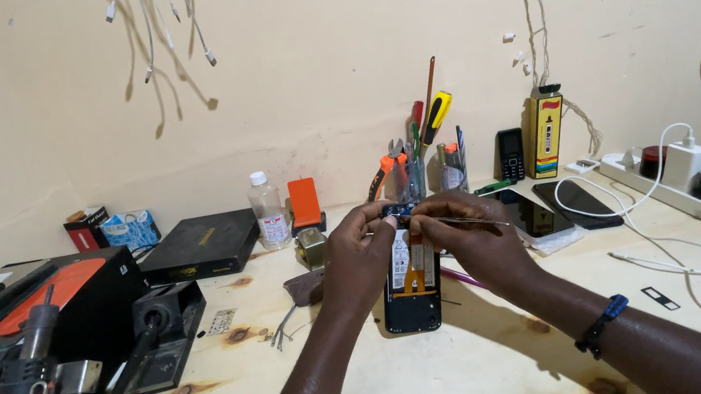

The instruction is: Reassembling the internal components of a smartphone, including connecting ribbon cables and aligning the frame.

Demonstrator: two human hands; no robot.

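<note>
An opened phone [410, 277] with its back off stands tilted on the wooden table [454, 377], gripped at its upper end by the left hand [360, 256]. The right hand [464, 235] pinches tweezers [467, 220] just above it. A tool cup [415, 179] stands behind, and a power strip [688, 195] lies well to the right.

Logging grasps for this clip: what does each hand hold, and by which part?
Left hand grips the opened phone at its upper left edge. Right hand pinches metal tweezers near the tip end.
</note>
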